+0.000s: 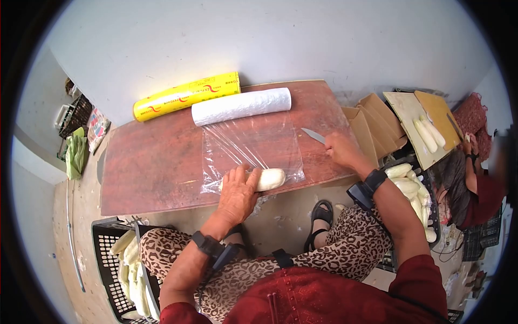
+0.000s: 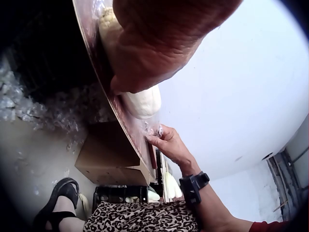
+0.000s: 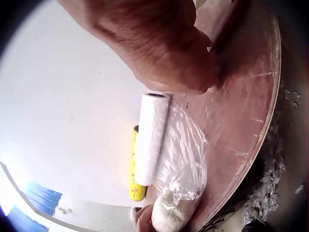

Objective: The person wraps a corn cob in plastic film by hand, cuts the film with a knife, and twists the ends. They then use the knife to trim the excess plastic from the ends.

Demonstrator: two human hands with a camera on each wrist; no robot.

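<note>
My left hand (image 1: 240, 191) lies over a thick, pale, long vegetable (image 1: 271, 179) near the table's front edge, its fingers curled over the far side. Clear plastic film (image 1: 253, 143) stretches in creases from a white roll (image 1: 243, 106) to the vegetable and lies around it. In the left wrist view, the hand covers the middle of the vegetable (image 2: 145, 102), with both ends showing. To the right of the film, my right hand (image 1: 342, 150) holds a knife (image 1: 314, 135), its blade pointing left and away from me. The fingers hide most of the knife's handle.
Behind the white roll lies a yellow printed roll (image 1: 186, 96) against the wall. Crates of pale vegetables stand at left (image 1: 100, 243) and right (image 1: 436, 216). Cardboard boxes (image 1: 377, 124) adjoin the table's right end. At far right, another person (image 1: 475, 186) sits beside a board (image 1: 402, 135) holding two vegetables.
</note>
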